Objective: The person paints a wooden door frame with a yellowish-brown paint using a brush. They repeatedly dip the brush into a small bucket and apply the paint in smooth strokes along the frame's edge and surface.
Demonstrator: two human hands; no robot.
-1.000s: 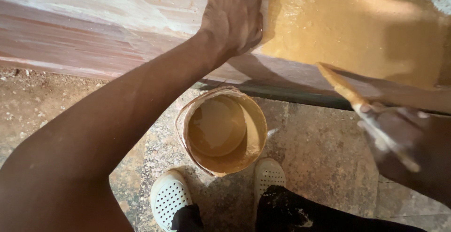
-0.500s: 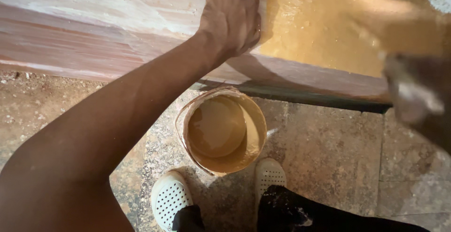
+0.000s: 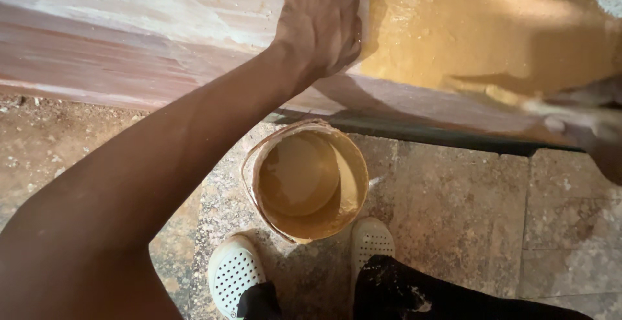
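Left hand [image 3: 322, 25] lay flat, fingers together, palm pressed on the pale wooden board [image 3: 142, 28], gripping nothing; fingertips ran past the top edge of view. It sat right at the boundary where the bare wood met the ochre coated patch [image 3: 479, 31]. Right hand [image 3: 593, 129] was a blur at the right edge, low on that patch; whether it clasped anything could not be told. Below the board's lower edge, a bucket [image 3: 306, 180] of tan paste stood on the stone floor [image 3: 453, 210], just ahead of two white perforated clogs [image 3: 234, 274]. Open floor lay right of the bucket; bare dirt to the left.
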